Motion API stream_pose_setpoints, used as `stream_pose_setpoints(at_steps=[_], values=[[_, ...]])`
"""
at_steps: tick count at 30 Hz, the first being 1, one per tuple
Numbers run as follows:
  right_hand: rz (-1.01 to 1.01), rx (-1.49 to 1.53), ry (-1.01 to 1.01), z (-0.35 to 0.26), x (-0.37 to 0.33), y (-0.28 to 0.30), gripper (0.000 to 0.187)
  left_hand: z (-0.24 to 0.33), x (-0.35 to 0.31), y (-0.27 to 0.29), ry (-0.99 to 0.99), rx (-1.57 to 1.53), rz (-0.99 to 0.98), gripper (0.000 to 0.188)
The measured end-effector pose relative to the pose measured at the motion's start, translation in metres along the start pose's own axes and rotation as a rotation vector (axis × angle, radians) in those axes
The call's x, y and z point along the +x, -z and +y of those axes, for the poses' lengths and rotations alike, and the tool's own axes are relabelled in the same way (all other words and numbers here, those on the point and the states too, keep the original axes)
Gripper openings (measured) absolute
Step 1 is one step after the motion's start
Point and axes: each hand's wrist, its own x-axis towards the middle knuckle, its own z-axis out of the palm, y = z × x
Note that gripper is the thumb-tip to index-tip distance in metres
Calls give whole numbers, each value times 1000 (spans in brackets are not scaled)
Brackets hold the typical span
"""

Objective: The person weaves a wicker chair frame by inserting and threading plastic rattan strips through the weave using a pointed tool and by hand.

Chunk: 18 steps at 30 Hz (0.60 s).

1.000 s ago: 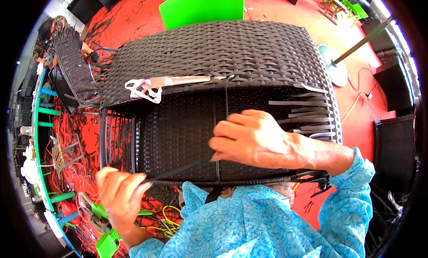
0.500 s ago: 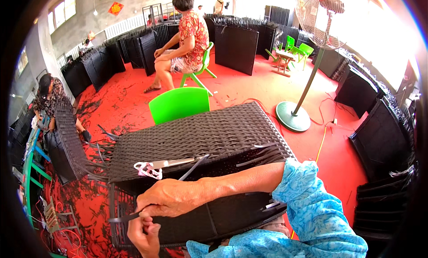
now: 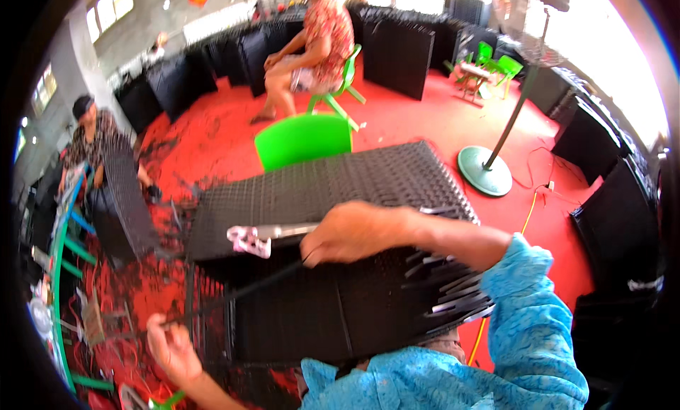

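Note:
A dark woven wicker panel [image 3: 319, 190] on a boxy black frame lies across in front of me. Below its near edge is a black inner face [image 3: 290, 325]. One dark flat weaving strip [image 3: 258, 286] stretches slantwise between my hands. My right hand [image 3: 347, 233], blurred, is closed on its upper end above the panel's near edge. My left hand [image 3: 173, 350] pinches the strip further down, beyond the frame's left side. A pair of scissors [image 3: 251, 241] with pink-and-white wrapped handles rests on the panel, its blades partly behind my right hand. Loose strip ends [image 3: 453, 296] stick out at the right.
A green chair [image 3: 304, 142] stands beyond the panel. Past it, a person [image 3: 326, 48] sits on another green chair. At left, another person [image 3: 95, 141] holds a woven panel. A fan stand [image 3: 485, 170] is to the right. Strip scraps litter the red floor [image 3: 170, 155].
My hands have moved apart: the right up and to the right, the left down and to the left, drawing the strip out between them. The whole view has shifted.

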Motion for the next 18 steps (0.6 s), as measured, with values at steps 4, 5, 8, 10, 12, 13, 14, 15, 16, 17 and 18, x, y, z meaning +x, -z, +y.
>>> stream_pose_setpoints(at_steps=[4,5,8,10,12,13,14,15,16,17,18], values=[[-161,-101,-297,39,-67,16,22,-53,-4,-62,59,265,197,20],[-97,-167,-251,54,-86,10,24,-65,-9,-89,200,268,87,17],[153,333,-456,20,-75,-4,33,-117,-29,-135,487,423,-210,15],[212,165,-246,17,-68,-22,35,-138,-46,-162,642,255,-312,13],[225,268,-244,7,-59,-38,31,-162,-61,-175,683,116,-390,17],[257,323,-258,8,-58,-47,29,-170,-62,-177,671,100,-441,15],[233,603,-426,7,-58,-49,28,-174,-61,-181,643,151,-451,15],[210,881,-597,6,-59,-51,27,-177,-60,-186,617,200,-466,14],[261,784,-564,9,-58,-52,28,-179,-61,-189,630,198,-466,14],[310,685,-529,13,-57,-54,28,-182,-61,-192,654,177,-502,14],[329,530,-436,23,-60,-59,27,-184,-61,-194,678,153,-541,14]])
